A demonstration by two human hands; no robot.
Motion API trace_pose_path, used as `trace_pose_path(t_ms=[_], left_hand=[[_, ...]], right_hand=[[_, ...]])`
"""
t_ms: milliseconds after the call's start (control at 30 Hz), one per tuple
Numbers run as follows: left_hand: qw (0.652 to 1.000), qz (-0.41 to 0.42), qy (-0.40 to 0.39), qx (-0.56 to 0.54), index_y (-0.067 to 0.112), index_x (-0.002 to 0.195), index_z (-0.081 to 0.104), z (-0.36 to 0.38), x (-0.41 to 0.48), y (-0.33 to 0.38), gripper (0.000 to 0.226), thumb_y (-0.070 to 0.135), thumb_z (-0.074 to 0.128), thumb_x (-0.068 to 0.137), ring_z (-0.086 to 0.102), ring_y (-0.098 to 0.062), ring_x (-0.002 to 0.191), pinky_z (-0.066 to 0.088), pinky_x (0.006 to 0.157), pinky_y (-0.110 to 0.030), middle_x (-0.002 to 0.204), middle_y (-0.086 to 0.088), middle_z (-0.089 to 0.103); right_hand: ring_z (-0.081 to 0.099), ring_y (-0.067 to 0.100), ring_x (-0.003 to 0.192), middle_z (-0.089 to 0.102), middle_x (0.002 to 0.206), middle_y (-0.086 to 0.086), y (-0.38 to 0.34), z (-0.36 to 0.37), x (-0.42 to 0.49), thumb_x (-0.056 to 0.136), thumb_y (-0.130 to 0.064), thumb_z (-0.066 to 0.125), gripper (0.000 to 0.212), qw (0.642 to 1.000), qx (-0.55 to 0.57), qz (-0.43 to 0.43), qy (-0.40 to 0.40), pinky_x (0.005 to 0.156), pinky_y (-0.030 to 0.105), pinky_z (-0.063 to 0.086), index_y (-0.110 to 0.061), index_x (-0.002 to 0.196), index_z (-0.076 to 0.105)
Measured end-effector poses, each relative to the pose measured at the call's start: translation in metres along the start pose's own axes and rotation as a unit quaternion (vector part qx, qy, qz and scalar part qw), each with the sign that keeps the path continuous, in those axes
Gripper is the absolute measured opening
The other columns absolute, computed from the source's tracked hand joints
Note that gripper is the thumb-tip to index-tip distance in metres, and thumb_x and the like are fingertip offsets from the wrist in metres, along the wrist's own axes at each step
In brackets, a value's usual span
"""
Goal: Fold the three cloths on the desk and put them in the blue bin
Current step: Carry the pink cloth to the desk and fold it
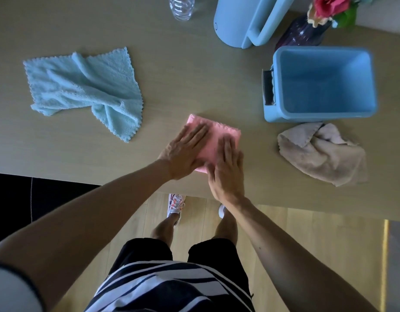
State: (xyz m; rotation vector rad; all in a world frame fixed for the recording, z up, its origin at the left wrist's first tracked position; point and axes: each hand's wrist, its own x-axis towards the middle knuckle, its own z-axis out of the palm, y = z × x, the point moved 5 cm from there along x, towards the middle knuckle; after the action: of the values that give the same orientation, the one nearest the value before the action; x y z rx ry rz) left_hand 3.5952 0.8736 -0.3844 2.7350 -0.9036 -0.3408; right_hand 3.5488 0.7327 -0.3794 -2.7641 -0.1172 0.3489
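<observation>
A pink cloth lies folded into a small square near the desk's front edge. My left hand rests flat on its left half, fingers spread. Flat on its right half lies my right hand. Neither hand grips it. A light blue cloth lies rumpled and unfolded at the left of the desk. A beige cloth sits crumpled at the right, just in front of the blue bin. Nothing shows inside the bin.
Behind the bin stand a pale blue kettle-like appliance, a dark vase with flowers and a clear plastic bottle. The desk's front edge runs just below my hands; beyond it are the wooden floor and my legs.
</observation>
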Motion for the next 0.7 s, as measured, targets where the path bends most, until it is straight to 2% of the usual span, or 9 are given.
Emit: trace_pose_path(t_ms=[67,167,300,367,467,533,633,700], left_hand=[[1.0,-0.019,0.003,-0.013,0.004,0.158,0.011,0.003,-0.001,-0.003,0.086,0.063,0.024,0.097,0.005,-0.028,0.156,0.009,0.126,-0.052,0.168,-0.014,0.009],[0.999,-0.046,-0.002,-0.01,0.003,0.158,0.011,0.004,0.002,-0.005,0.091,0.067,0.023,0.094,0.004,-0.03,0.156,0.006,0.126,-0.053,0.167,-0.015,0.008],[0.998,-0.053,-0.008,0.036,0.0,0.155,0.021,-0.007,0.022,0.0,0.084,0.058,0.038,0.096,0.014,-0.034,0.154,0.005,0.126,-0.05,0.164,-0.02,0.021],[0.998,-0.035,-0.009,0.048,0.001,0.154,0.026,-0.018,0.036,0.003,0.081,0.052,0.048,0.095,0.024,-0.033,0.152,0.007,0.127,-0.049,0.161,-0.019,0.031],[0.999,-0.023,-0.004,0.035,0.004,0.148,0.035,-0.035,0.052,0.002,0.08,0.051,0.06,0.089,0.045,-0.032,0.136,0.017,0.124,-0.045,0.145,-0.014,0.051],[0.999,-0.032,-0.019,0.029,0.007,0.142,0.042,-0.042,0.058,0.001,0.073,0.051,0.061,0.087,0.054,-0.031,0.123,0.028,0.117,-0.041,0.134,-0.012,0.058],[0.993,-0.095,-0.069,0.016,0.015,0.122,0.058,-0.05,0.057,-0.002,0.047,0.047,0.063,0.088,0.063,-0.026,0.11,0.04,0.103,-0.038,0.12,-0.007,0.066],[0.982,-0.151,-0.106,-0.04,0.018,0.112,0.066,-0.056,0.053,-0.005,0.036,0.04,0.067,0.085,0.069,-0.027,0.102,0.052,0.092,-0.036,0.11,-0.007,0.072]], right_hand=[[0.0,0.029,0.157,-0.001,0.17,0.009,0.007,0.007,-0.001,0.103,-0.05,0.026,0.074,0.999,-0.038,-0.002,-0.015,0.124,0.058,0.011,-0.009,0.161,0.003],[0.001,0.031,0.157,0.001,0.17,0.01,0.011,0.007,0.001,0.103,-0.054,0.023,0.076,0.998,-0.055,-0.015,-0.014,0.124,0.058,0.008,-0.009,0.161,0.004],[0.0,0.03,0.157,-0.002,0.17,0.01,0.007,0.002,0.001,0.1,-0.057,0.02,0.078,0.998,-0.053,0.006,-0.036,0.124,0.057,0.007,-0.013,0.161,0.0],[0.003,0.027,0.157,0.002,0.17,0.009,0.002,-0.014,-0.006,0.1,-0.053,0.024,0.076,0.999,-0.014,0.028,-0.018,0.125,0.054,0.008,-0.013,0.161,0.002],[0.015,0.023,0.156,0.017,0.168,0.008,0.0,-0.05,-0.027,0.103,-0.046,0.035,0.071,0.995,0.058,0.062,0.053,0.125,0.049,0.012,-0.012,0.161,0.012],[0.022,0.024,0.154,0.026,0.165,0.01,0.004,-0.069,-0.044,0.103,-0.046,0.037,0.069,0.989,0.08,0.075,0.097,0.126,0.05,0.015,-0.009,0.159,0.019],[0.036,0.028,0.145,0.04,0.156,0.013,0.012,-0.094,-0.058,0.102,-0.038,0.048,0.065,0.981,0.097,0.077,0.148,0.119,0.054,0.03,-0.007,0.155,0.029],[0.044,0.028,0.137,0.047,0.148,0.013,0.012,-0.109,-0.06,0.099,-0.03,0.055,0.061,0.975,0.115,0.064,0.179,0.113,0.051,0.038,-0.007,0.152,0.035]])
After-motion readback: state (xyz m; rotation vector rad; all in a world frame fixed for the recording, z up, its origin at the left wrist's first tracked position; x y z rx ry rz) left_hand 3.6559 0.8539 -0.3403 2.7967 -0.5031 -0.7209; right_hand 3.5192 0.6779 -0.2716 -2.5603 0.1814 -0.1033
